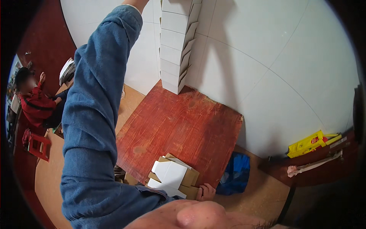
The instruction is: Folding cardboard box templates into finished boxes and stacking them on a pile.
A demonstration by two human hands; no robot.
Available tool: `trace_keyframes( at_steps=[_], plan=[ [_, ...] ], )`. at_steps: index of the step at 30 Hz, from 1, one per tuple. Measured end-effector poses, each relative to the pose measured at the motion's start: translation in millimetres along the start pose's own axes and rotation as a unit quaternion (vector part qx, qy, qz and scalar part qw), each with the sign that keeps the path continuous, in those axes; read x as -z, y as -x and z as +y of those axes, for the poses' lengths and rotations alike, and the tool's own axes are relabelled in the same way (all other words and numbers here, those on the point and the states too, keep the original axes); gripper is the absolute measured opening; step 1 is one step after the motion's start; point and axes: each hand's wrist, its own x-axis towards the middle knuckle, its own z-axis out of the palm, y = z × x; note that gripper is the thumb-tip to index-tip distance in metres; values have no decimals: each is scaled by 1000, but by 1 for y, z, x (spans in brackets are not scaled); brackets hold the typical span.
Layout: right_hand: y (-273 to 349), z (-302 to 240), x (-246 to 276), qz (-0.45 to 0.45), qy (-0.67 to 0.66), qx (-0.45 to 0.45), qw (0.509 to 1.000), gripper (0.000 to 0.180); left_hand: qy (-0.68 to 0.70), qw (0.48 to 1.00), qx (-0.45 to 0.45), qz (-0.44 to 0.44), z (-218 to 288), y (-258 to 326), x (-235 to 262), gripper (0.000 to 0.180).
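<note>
1. Hands: the left hand lies beyond the upper edge, so I cannot tell how open it is or what it has hold of; its bare wrist (138, 3) shows above a blue denim sleeve (91, 103).
2. Right hand (206, 192): at the near edge of the bench, fingers loosely bent, just beside some cardboard boxes; I cannot tell whether it grips one.
3. Cardboard boxes (170, 175): white outside and brown inside, lying at the near side of the bench with panels and flaps at several angles.
4. Box stack (171, 38): a tall column of white boxes standing on the far corner of the bench, loose flaps jutting from its right side, its top cut off by the upper edge.
5. Bench (167, 122): reddish-brown wood grain, worn at the edges, set close to a white wall (263, 72).
6. Around it: a blue bag (237, 173) to the right, a yellow holder (306, 145) farther right, and, well apart at left, a person in red (38, 107) near a red stool (39, 146).
</note>
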Motion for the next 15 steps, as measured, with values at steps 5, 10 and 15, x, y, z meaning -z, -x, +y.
trace_keyframes(
  at_steps=[5,10,15],
  plan=[
    [2,-3,6,-2,24,-33,999,14,53,998,18,-25,29,18,-29,34],
    [1,-4,5,-16,-3,-10,1000,14,23,990,22,140,43,61,-6,70],
    [3,-2,5,0,17,-24,1000,15,20,996,39,72,54,113,-44,54]
  ],
)
